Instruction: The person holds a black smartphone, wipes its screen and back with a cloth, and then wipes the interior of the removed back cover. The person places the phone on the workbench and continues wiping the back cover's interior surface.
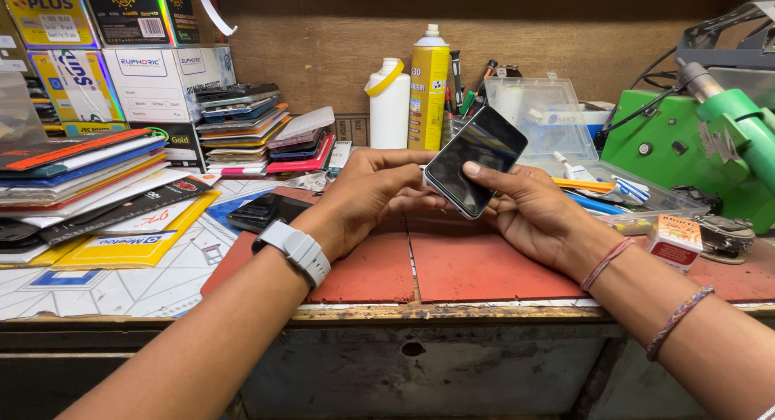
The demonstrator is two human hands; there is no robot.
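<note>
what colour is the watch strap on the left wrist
Light grey. The watch strap on the left wrist shows best in the head view.

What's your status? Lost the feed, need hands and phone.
Left hand and right hand both grip the black phone. Held above the red mat. Nothing in the way.

Worn workbench [452, 313] — red mats [476, 267], perhaps rubber, stacked boxes [89, 186].

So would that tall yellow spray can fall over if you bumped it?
Probably. The yellow spray can stands tall and narrow, so a bump near its top might tip it. Being round, it would likely roll. The white bottle beside it might block one side.
</note>
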